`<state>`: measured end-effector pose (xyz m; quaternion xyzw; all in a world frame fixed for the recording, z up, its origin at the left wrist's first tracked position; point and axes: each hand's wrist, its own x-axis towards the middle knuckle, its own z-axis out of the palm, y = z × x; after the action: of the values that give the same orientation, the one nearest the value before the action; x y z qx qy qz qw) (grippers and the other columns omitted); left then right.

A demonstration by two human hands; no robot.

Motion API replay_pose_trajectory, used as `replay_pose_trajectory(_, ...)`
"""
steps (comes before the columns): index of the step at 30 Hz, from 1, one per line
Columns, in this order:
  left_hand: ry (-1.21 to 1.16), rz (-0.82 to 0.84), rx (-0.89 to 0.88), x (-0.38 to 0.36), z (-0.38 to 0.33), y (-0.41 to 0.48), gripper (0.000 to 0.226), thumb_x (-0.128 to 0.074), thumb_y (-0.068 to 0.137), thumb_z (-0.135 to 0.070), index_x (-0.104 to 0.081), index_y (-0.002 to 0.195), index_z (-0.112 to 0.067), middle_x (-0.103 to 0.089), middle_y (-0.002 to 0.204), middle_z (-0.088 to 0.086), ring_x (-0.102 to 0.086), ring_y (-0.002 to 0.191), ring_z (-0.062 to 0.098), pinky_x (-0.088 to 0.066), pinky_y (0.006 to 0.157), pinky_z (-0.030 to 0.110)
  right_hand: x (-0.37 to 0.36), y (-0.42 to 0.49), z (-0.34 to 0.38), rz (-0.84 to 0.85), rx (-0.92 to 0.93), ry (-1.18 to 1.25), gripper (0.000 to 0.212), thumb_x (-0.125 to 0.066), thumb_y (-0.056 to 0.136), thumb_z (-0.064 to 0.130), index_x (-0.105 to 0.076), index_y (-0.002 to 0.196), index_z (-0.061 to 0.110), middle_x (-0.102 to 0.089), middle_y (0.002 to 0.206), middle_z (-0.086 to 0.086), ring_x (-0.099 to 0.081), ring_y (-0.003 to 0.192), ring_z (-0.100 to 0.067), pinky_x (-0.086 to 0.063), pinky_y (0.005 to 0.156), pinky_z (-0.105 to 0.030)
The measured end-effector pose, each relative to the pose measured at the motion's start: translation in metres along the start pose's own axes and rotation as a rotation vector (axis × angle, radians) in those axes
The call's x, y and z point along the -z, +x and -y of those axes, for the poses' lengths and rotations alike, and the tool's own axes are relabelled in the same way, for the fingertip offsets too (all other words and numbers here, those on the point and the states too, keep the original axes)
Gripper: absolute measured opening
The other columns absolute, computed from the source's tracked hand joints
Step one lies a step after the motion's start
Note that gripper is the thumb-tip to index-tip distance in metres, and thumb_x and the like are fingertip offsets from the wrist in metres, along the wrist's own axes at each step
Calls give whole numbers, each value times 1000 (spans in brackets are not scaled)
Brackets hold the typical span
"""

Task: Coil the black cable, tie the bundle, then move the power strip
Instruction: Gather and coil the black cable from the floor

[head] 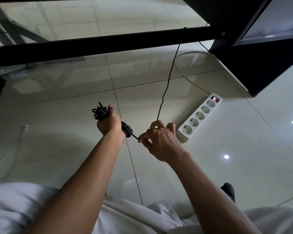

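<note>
My left hand (109, 123) grips a bundle of coiled black cable (100, 112); loops stick out above the fist and below it by the wrist. A short stretch of the cable runs from the bundle to my right hand (159, 137), which pinches it between thumb and fingers. From there the loose black cable (169, 76) rises up to the glass table's edge. A white power strip (200, 116) with several sockets and a lit red switch lies on the floor tiles just right of my right hand.
A glass table with a black frame (98, 46) spans the top. A black cabinet (254, 61) stands at the right. A white cord (186, 76) curves from the strip toward the cabinet. Another white cable (22, 134) lies on the floor at the left.
</note>
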<state>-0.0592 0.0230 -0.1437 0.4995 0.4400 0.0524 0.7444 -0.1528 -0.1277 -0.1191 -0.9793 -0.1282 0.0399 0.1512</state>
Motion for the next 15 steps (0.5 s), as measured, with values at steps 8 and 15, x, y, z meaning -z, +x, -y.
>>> replay_pose_trajectory(8, -181, 116, 32, -8, -10, -22, 44, -63, 99, -41, -46, 69, -15, -49, 44, -7, -50, 37, 10, -45, 44, 22, 10, 2, 0, -83, 130, 145, 20, -60, 100, 40, -78, 107, 35, -75, 97, 16, -49, 111, -14, -33, 88, -40)
replay_pose_trajectory(15, 352, 190, -393, -10, 13, -25, 50, -65, 90, -56, -58, 107, -9, -70, 78, 7, -69, 58, 15, -58, 57, 28, 19, 0, -3, -87, 182, 7, 16, -65, 85, 34, -78, 94, 34, -72, 82, 17, -50, 102, -12, -34, 85, -38)
